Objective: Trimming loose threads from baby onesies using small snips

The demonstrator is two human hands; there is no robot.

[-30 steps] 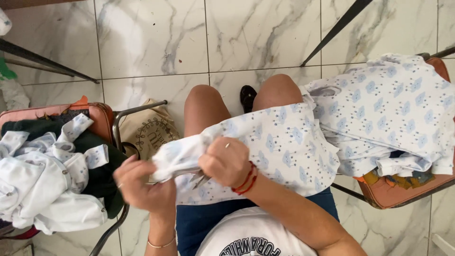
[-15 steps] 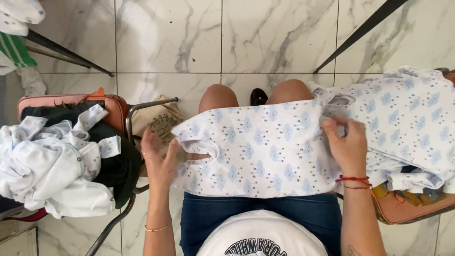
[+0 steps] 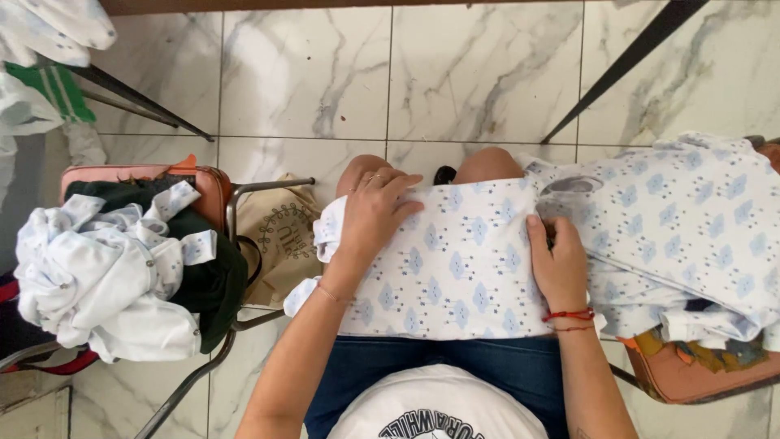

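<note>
- The garment (image 3: 455, 268), white with small blue shapes, lies spread flat across the person's lap, over the knees.
- The left hand (image 3: 375, 213) lies open and flat on the garment's left upper part, fingers stretched toward the middle. It grips nothing, only presses.
- Under this hand the cloth makes a small fold at the edge; what part of the garment it is, I cannot tell.
- The right hand (image 3: 559, 264) rests on the garment's right edge, palm down. Its fingertips are bent into the cloth, so I cannot tell if they pinch it or only press.
- A red bracelet (image 3: 569, 315) is on the right wrist.
- Just beside the right hand a pile (image 3: 691, 228) of the same patterned clothes lies on a chair (image 3: 691, 374). The pile touches the garment, and where one ends and the other begins is hard to see. The picture edge cuts the pile on the right.
- The pile hides most of that chair.
- On the left another chair (image 3: 207, 183) carries a heap (image 3: 106, 276) of crumpled white clothes over a dark cloth (image 3: 213, 280).
- A beige bag (image 3: 280, 236) stands on the floor (image 3: 301, 73) between this chair and the left knee, partly hidden.
- Only the bare knees show past the garment.
</note>
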